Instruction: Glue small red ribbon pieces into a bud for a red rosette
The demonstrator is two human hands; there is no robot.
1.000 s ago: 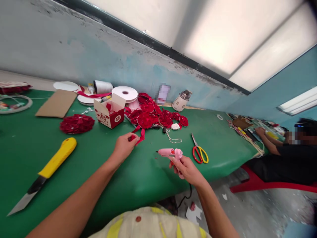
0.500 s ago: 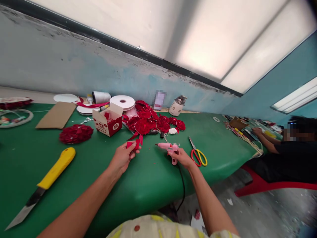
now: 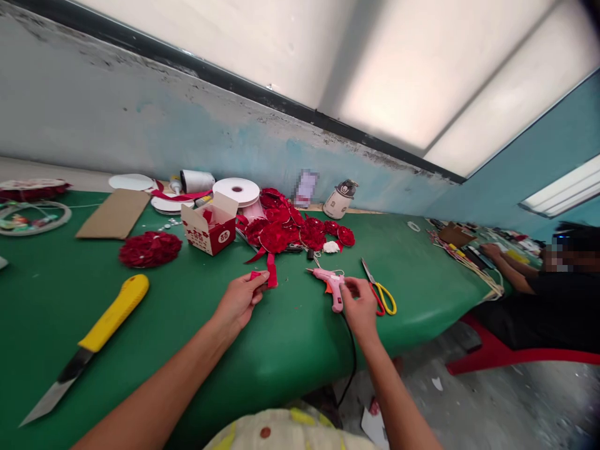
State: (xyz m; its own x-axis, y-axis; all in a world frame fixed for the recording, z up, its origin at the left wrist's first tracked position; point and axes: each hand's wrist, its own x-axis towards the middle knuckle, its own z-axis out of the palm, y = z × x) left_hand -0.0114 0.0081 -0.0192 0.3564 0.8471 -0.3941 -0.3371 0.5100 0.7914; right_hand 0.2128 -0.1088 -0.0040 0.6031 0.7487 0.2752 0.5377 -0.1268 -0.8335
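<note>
The left hand's (image 3: 238, 301) fingers pinch a small red fabric ribbon piece (image 3: 255, 275) above the green-covered tabletop (image 3: 290, 337). The right hand's (image 3: 360, 306) loosely curled fingers meet the back of the pink plastic glue gun (image 3: 332, 286), grip uncertain; a second ago they wrapped its handle. The red-and-white cardboard box (image 3: 213, 235) bears characters too small to read.

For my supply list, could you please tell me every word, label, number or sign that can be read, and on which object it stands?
"囍", as it seems: white circle on the red-and-white box.
Box's other printed side: red marks, not clear enough to read.
Pale bottle: dark marks, too small to read.
Phone-like object: blurred, unreadable.
Pink glue gun: no readable text.
</note>
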